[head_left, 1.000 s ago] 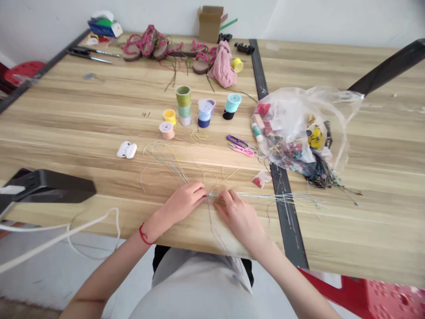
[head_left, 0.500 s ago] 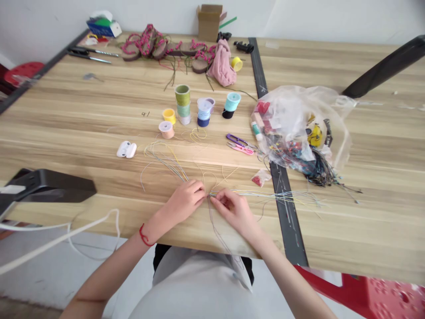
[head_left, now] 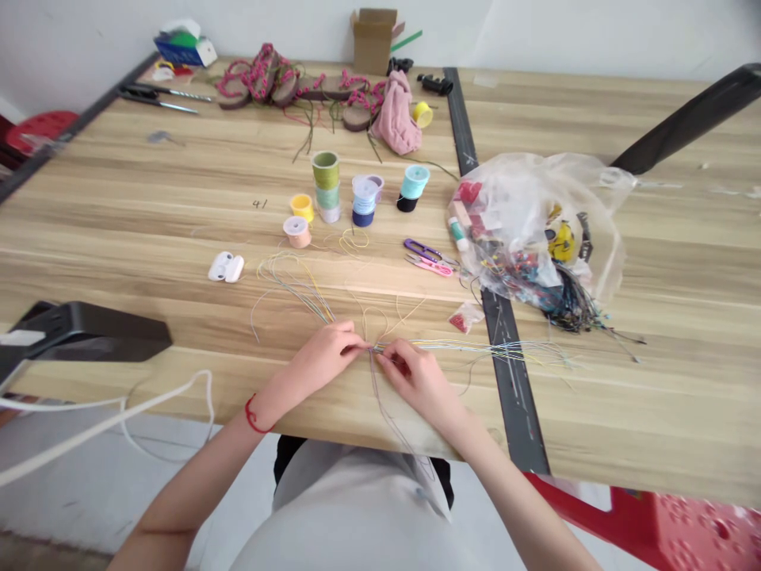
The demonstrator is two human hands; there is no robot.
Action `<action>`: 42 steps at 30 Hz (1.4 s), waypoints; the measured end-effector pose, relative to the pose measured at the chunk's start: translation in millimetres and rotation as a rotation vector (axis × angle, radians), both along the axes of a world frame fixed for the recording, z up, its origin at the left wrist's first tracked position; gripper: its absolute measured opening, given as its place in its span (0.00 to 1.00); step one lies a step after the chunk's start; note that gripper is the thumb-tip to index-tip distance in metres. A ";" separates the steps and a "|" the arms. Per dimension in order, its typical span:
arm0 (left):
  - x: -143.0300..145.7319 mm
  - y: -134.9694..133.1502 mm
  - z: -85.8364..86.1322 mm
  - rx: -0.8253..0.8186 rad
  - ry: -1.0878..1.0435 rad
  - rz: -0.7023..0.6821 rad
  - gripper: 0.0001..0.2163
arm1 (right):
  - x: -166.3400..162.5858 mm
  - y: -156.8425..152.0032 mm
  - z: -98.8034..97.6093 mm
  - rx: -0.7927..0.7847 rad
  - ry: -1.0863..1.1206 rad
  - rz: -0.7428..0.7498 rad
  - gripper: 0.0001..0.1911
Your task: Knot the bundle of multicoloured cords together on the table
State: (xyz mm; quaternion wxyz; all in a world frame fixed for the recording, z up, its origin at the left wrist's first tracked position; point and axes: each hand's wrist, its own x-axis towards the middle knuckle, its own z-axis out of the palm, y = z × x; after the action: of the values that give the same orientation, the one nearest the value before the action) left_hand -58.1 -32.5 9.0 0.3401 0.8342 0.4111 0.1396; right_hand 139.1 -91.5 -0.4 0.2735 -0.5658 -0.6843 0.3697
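A bundle of thin coloured threads (head_left: 457, 346) lies across the table near its front edge, its loose ends fanning out to the right and to the upper left. My left hand (head_left: 330, 349) pinches the bundle just left of a small knotted spot, thumb and forefinger together. On the other side of that spot, my right hand (head_left: 413, 369) grips the threads with curled fingers. Between the hands, a few purplish threads (head_left: 384, 404) hang over the table edge onto the lap. Some yellow thread ends (head_left: 389, 323) stick up behind the knot.
Thread spools (head_left: 326, 186) stand behind the hands, with purple snips (head_left: 422, 251) and pink snips (head_left: 434, 266) to their right. A plastic bag (head_left: 535, 230) of cords lies right. Around are an earbud case (head_left: 226, 267), a bead packet (head_left: 465, 318) and a black stand (head_left: 89, 333).
My left hand has shifted slightly left and its fingers have changed their pinch near the knot. My right hand stays nearly still on the threads.
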 end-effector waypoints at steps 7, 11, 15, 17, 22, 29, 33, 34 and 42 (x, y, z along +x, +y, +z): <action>-0.8 0.1 -0.9 -0.013 0.032 0.011 0.09 | 1.8 0.7 -2.3 0.017 -0.002 -0.006 0.09; -0.7 -3.6 -3.3 0.042 0.044 -0.013 0.10 | 4.0 2.4 -4.0 0.033 -0.053 -0.019 0.09; 1.3 -7.3 -3.1 0.186 0.100 -0.079 0.07 | 4.4 7.5 -3.4 0.086 -0.126 0.031 0.07; 2.1 -8.1 -2.2 0.295 0.126 -0.089 0.06 | 5.0 11.2 -3.0 0.109 -0.155 0.051 0.07; -0.1 -8.9 -5.4 0.480 0.145 -0.098 0.10 | 10.0 19.6 -4.4 0.134 -0.181 0.147 0.05; -6.6 -9.5 -21.4 0.410 0.238 -0.232 0.22 | 15.9 25.5 -8.1 0.101 -0.282 0.083 0.16; -4.1 -11.5 -22.9 0.392 0.258 -0.224 0.25 | 15.7 30.3 -9.6 0.113 -0.321 0.044 0.21; -2.8 -11.9 -22.5 0.386 0.261 -0.222 0.25 | 15.8 32.3 -9.8 0.128 -0.331 0.041 0.21; 9.3 2.3 -16.9 0.338 0.206 -0.209 0.29 | 23.4 52.1 -10.6 0.255 -0.286 0.133 0.19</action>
State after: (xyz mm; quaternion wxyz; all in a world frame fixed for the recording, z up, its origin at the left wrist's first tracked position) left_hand -48.8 -30.2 -7.9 0.1642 0.9273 0.3255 0.0845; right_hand 162.6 -39.3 -11.1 0.2180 -0.5267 -0.7935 0.2132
